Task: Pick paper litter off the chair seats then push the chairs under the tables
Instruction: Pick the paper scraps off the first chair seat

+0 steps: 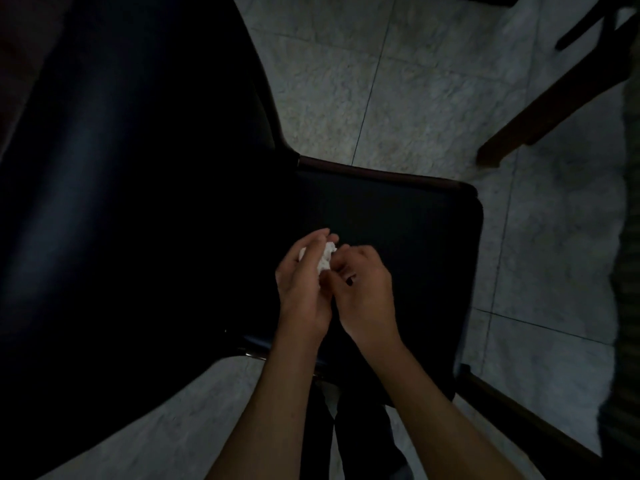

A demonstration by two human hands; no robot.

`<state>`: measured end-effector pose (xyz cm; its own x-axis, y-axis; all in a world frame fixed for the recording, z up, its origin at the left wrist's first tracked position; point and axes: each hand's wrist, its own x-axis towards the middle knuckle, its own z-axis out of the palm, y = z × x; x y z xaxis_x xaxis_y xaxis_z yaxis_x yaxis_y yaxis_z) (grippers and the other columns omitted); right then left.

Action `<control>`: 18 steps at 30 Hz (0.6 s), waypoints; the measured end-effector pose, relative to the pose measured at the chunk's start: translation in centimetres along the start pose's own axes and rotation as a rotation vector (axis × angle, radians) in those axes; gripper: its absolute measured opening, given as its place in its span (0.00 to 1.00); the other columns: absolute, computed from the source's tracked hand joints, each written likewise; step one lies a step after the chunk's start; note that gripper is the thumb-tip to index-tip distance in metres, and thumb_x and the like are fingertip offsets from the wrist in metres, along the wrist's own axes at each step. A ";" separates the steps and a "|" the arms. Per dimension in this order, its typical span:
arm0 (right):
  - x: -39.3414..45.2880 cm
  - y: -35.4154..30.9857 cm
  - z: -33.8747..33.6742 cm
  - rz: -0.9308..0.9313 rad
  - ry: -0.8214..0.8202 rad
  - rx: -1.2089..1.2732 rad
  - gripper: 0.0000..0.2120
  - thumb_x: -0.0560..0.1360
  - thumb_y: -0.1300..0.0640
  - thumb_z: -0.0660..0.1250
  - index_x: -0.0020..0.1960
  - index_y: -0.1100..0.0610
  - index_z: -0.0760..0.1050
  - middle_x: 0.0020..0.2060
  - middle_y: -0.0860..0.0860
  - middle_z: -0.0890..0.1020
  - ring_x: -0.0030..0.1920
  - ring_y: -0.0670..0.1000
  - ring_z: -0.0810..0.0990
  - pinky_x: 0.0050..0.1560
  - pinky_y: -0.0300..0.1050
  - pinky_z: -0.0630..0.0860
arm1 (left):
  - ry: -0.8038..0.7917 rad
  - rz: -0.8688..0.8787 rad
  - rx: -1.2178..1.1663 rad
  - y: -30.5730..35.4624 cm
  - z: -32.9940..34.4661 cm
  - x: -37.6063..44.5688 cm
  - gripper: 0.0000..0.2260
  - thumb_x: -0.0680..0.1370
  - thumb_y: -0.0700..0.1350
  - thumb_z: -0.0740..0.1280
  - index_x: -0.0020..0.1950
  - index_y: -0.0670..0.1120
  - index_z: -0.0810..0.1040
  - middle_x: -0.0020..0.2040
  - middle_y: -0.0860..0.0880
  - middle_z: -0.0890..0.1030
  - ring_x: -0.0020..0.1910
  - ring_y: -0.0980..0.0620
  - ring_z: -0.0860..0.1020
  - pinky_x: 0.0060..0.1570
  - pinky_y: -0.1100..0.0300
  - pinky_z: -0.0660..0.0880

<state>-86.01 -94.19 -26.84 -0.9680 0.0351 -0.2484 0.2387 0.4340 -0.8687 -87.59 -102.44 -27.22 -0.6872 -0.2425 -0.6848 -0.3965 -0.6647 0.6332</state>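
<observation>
Litter step: left hand cups the paper, right hand pinches it over the seat. Chair push probably next.

Head view, dim light. Left hand cups a crumpled white paper wad; right hand, fingers curled, pinches the wad's lower edge. Both hands are above the black padded chair seat. Tall black backrest fills left side. Grey marbled floor tiles; dark wooden leg upper right.
</observation>
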 end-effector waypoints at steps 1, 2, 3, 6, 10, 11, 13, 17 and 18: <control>-0.2 0.3 -0.1 -0.010 0.011 -0.036 0.04 0.75 0.61 0.71 0.47 0.53 0.82 0.50 0.44 0.75 0.47 0.42 0.76 0.44 0.32 0.75 | -0.013 0.015 0.056 -0.2 -0.2 -0.3 0.06 0.79 0.41 0.69 0.52 0.44 0.84 0.52 0.42 0.85 0.50 0.46 0.85 0.43 0.60 0.80; -0.4 0.6 -0.2 -0.025 0.022 -0.085 0.03 0.75 0.59 0.72 0.48 0.53 0.82 0.52 0.44 0.73 0.51 0.42 0.74 0.45 0.32 0.74 | -0.034 0.029 0.116 -0.4 -0.4 -0.6 0.06 0.78 0.42 0.69 0.52 0.45 0.85 0.51 0.43 0.85 0.50 0.47 0.84 0.43 0.61 0.79; -0.6 0.9 -0.4 -0.045 0.033 -0.137 0.03 0.76 0.58 0.72 0.49 0.53 0.81 0.54 0.43 0.72 0.53 0.43 0.72 0.46 0.33 0.74 | -0.054 0.043 0.182 -0.6 -0.6 -0.9 0.06 0.77 0.42 0.70 0.52 0.46 0.85 0.50 0.43 0.85 0.50 0.47 0.84 0.43 0.61 0.79; -1.2 1.3 -1.3 -0.119 -0.004 -0.183 0.03 0.76 0.58 0.71 0.49 0.53 0.81 0.58 0.47 0.71 0.58 0.48 0.70 0.51 0.42 0.77 | -0.050 0.117 0.413 -0.3 -0.7 -1.8 0.06 0.73 0.43 0.70 0.46 0.51 0.85 0.45 0.47 0.85 0.46 0.49 0.84 0.41 0.60 0.80; -1.5 -0.2 -3.6 -0.138 -0.028 -0.150 0.03 0.76 0.58 0.70 0.48 0.52 0.82 0.59 0.47 0.73 0.58 0.49 0.74 0.57 0.47 0.76 | -0.021 0.323 0.768 1.3 0.3 -2.7 0.08 0.74 0.39 0.68 0.43 0.51 0.83 0.39 0.51 0.84 0.40 0.52 0.83 0.40 0.54 0.81; -1.5 -0.9 -4.3 -0.143 0.004 -0.160 0.04 0.75 0.58 0.70 0.49 0.53 0.82 0.59 0.48 0.74 0.58 0.49 0.75 0.57 0.49 0.76 | -0.016 0.366 0.845 2.0 0.7 -3.1 0.07 0.74 0.38 0.69 0.44 0.49 0.84 0.40 0.50 0.83 0.41 0.51 0.82 0.42 0.50 0.82; -1.5 -2.7 -5.8 -0.168 0.050 -0.251 0.08 0.75 0.58 0.70 0.54 0.56 0.81 0.62 0.52 0.75 0.58 0.53 0.76 0.58 0.55 0.76 | 0.018 0.459 0.975 4.0 1.6 -4.3 0.06 0.73 0.38 0.69 0.47 0.46 0.84 0.45 0.47 0.82 0.43 0.49 0.81 0.46 0.49 0.81; -1.5 -8.6 -9.3 -0.210 0.037 -0.487 0.21 0.75 0.52 0.69 0.67 0.55 0.76 0.69 0.55 0.72 0.67 0.58 0.72 0.64 0.63 0.71 | 0.059 0.674 1.214 8.9 3.9 -7.8 0.10 0.74 0.41 0.70 0.54 0.46 0.83 0.52 0.45 0.80 0.49 0.47 0.80 0.50 0.53 0.77; -1.5 -10.3 -10.1 -0.220 0.041 -0.538 0.23 0.75 0.50 0.68 0.69 0.54 0.74 0.71 0.55 0.71 0.69 0.58 0.69 0.66 0.64 0.69 | 0.058 0.709 1.250 10.4 4.4 -8.9 0.10 0.74 0.42 0.70 0.55 0.47 0.82 0.53 0.46 0.79 0.49 0.47 0.79 0.50 0.55 0.76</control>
<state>-87.79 -89.64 -13.14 -0.9951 -0.0774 -0.0610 -0.0305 0.8308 -0.5558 -88.29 -104.06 -12.97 -0.9491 -0.3014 -0.0912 -0.2730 0.6435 0.7151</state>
